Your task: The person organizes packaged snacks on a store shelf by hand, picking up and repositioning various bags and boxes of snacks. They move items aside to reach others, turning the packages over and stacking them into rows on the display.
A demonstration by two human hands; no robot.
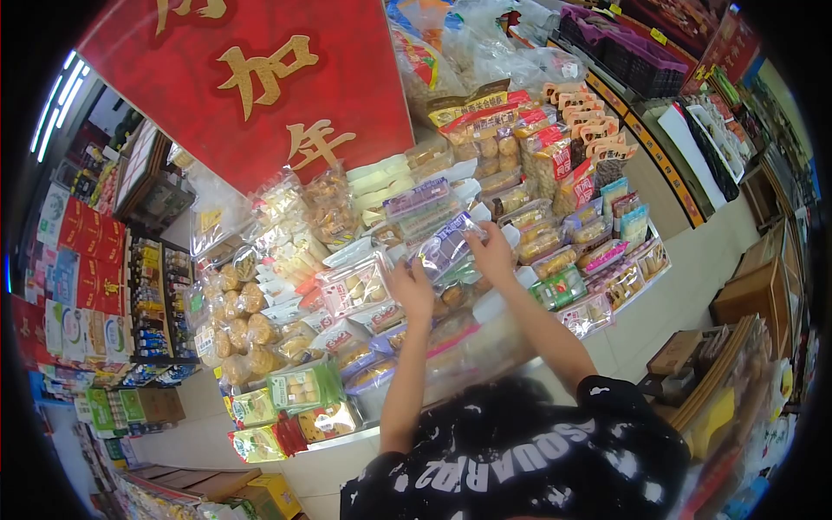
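Note:
In front of me a clear packet with a purple-and-white label [446,246] is held above the snack display. My right hand [492,255] is closed on its right end, thumb and fingers around the edge. My left hand [410,284] is bent at the packet's lower left end and seems to pinch it; its fingertips are partly hidden. Left of that hand lies a white-and-red packet of round pastries [357,286]. Behind the held packet sits another purple-labelled packet [418,198].
A large red sign [260,87] with gold characters stands at the back left. Bagged nuts [589,186] line the display's right side, and bagged round cakes [247,316] fill its left. Green packets [305,386] lie at the front left corner. Shelves of bottles [156,295] stand further left.

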